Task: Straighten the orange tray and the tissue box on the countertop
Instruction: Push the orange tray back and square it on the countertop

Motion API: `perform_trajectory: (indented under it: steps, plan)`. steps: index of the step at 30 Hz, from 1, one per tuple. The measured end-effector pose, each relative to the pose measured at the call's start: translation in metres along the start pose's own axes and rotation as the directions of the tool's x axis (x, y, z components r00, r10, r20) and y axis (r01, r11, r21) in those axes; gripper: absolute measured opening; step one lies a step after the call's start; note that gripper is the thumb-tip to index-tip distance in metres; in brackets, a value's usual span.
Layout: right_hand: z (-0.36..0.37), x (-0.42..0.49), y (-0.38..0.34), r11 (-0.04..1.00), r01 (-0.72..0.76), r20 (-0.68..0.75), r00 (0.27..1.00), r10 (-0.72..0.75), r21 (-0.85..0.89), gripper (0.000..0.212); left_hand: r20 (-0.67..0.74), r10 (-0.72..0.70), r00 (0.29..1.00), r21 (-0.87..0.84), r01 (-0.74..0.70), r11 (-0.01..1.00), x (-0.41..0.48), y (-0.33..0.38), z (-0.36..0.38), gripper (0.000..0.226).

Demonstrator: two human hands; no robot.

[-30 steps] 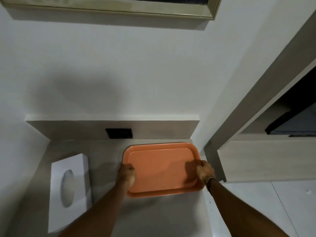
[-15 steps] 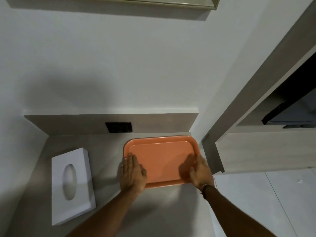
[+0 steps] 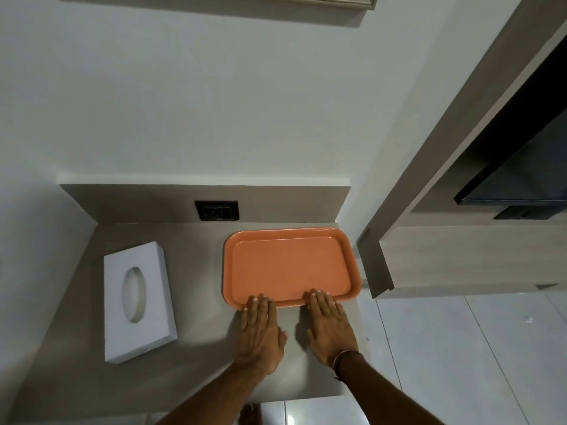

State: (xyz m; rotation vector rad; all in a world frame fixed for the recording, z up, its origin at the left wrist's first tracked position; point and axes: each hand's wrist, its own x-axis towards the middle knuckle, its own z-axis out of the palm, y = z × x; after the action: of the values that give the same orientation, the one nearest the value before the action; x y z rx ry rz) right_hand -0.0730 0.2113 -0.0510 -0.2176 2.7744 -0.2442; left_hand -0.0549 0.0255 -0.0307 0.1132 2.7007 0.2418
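Note:
The orange tray (image 3: 288,265) lies flat at the back right of the grey countertop (image 3: 196,332), its far edge close to the back wall. My left hand (image 3: 260,331) and my right hand (image 3: 329,326) lie flat on the counter, palms down, holding nothing. Their fingertips touch the tray's near rim. The white tissue box (image 3: 138,300) with an oval opening lies to the left of the tray, slightly turned relative to the counter's edges. Neither hand touches the box.
A black wall socket (image 3: 217,210) sits in the backsplash behind the tray. A wooden cabinet (image 3: 460,259) stands close to the tray's right side. White floor tiles (image 3: 460,363) lie beyond the counter's right and front edges.
My hands let go of the tray's left and right sides and slid back to its near edge, now flat and open. The tray sits farther back on the counter.

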Motion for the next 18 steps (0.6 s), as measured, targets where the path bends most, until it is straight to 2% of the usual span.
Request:
perform_trajectory:
  steps: [6, 18]
  plan:
    - [0.005, -0.005, 0.004, 1.0, 0.004, 0.048, 0.999, -0.003, -0.016, 0.08, 0.053, -0.01, 0.999, 0.02, 0.009, 1.0, -0.003, 0.003, 0.007, 0.08]
    - [-0.009, 0.027, 0.007, 0.999, -0.006, 0.046, 0.999, 0.005, 0.033, 0.083, 0.081, 0.025, 0.996, -0.024, -0.023, 0.999, 0.035, -0.003, -0.012, 0.086]
